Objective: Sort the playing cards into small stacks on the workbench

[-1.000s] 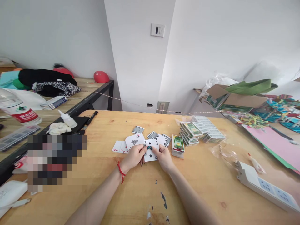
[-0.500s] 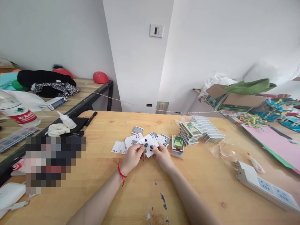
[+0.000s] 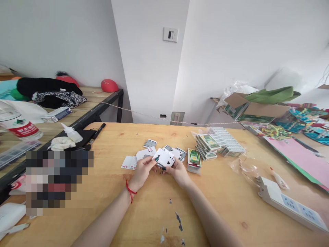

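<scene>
Between my two hands is a small stack of playing cards [image 3: 164,157], a two of spades face up on top. My left hand [image 3: 143,170] pinches its left side, the thumb lying on the top card. Closed on the lower right side is my right hand [image 3: 180,172], its thumb at the bottom edge. Loose face-up cards [image 3: 128,162] lie left of my left hand, an ace of diamonds among them. More cards [image 3: 179,153] lie behind the stack, and a patterned card pile [image 3: 150,143] sits farther back. A green card box [image 3: 194,157] stands right of my right hand.
Stacked card boxes [image 3: 208,143] and wrapped rows of boxes [image 3: 228,141] stand at the right. Nearer lie a white power strip [image 3: 290,202] and a small glue tube [image 3: 279,179]. A squeeze bottle [image 3: 72,133] is at left. A string [image 3: 154,116] crosses behind the table.
The cards that were fanned between my hands are now squared together, the two of spades turned sideways on top. My left hand has shifted slightly left.
</scene>
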The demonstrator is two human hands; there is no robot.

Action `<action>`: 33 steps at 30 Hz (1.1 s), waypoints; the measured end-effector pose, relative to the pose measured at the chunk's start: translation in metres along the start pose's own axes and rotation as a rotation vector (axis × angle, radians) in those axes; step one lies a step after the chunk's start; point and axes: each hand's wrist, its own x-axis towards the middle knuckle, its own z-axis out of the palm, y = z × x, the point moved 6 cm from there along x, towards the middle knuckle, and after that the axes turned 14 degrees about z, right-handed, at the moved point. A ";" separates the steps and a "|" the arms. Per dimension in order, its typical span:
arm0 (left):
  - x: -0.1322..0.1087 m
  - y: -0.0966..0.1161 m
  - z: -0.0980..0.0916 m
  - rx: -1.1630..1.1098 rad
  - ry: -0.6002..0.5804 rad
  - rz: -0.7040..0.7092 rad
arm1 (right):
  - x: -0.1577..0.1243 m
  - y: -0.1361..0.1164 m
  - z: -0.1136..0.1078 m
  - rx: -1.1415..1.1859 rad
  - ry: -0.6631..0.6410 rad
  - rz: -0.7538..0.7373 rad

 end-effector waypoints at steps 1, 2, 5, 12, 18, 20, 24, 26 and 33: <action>0.001 -0.002 -0.001 -0.035 0.001 -0.028 | 0.001 0.001 -0.002 -0.002 0.010 0.006; 0.001 -0.005 -0.002 -0.068 0.000 -0.057 | 0.002 0.003 -0.004 -0.003 0.014 0.013; 0.001 -0.011 -0.003 -0.158 -0.020 -0.135 | 0.004 0.008 -0.009 0.008 0.019 0.026; 0.001 -0.008 -0.002 -0.177 -0.030 -0.146 | 0.005 0.009 -0.010 0.057 0.031 0.035; -0.002 0.003 0.001 -0.064 -0.024 0.013 | 0.007 0.011 -0.013 0.033 0.072 0.021; -0.003 0.001 0.001 -0.032 -0.035 0.017 | 0.008 0.012 -0.015 0.045 0.087 0.008; -0.003 -0.005 0.000 0.033 -0.042 -0.018 | 0.009 0.012 -0.016 0.083 0.102 -0.016; -0.003 -0.007 -0.001 0.070 -0.041 -0.029 | 0.008 0.011 -0.015 0.100 0.094 -0.016; -0.005 -0.001 0.006 0.241 -0.178 0.030 | 0.003 0.005 -0.011 0.235 0.084 0.010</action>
